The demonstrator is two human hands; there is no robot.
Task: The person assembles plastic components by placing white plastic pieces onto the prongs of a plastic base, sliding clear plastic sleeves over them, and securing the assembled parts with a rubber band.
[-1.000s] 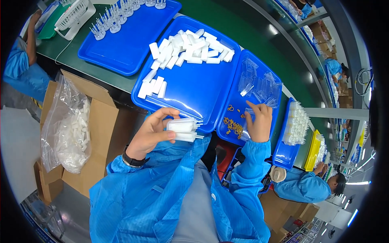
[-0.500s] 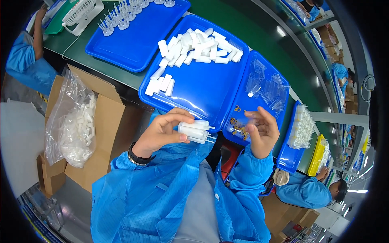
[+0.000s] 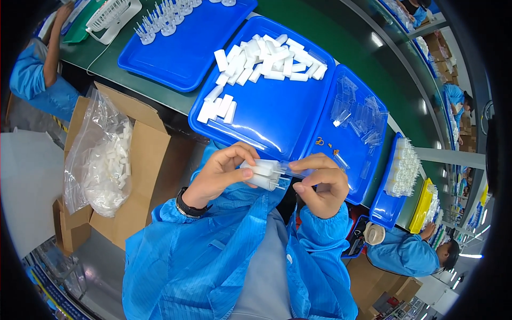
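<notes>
In front of my chest, my left hand is closed around a bundle of white plastic pieces with thin clear prongs pointing right. My right hand pinches a clear plastic piece at the prong end; whether the two touch is hard to tell. Just beyond my hands lies a blue tray with a pile of white oblong plastic pieces. To its right, another blue tray holds clear plastic pieces and a few small gold-coloured parts, partly hidden by my right hand.
At upper left, a blue tray carries pronged clear stands, near a white fan. An open cardboard box with a plastic bag of white pieces stands left. People in blue sleeves work at left and right.
My right hand has come from over the right tray toward my left hand, now pinching a clear piece. My left hand keeps its hold on the white bundle. The view has shifted slightly.
</notes>
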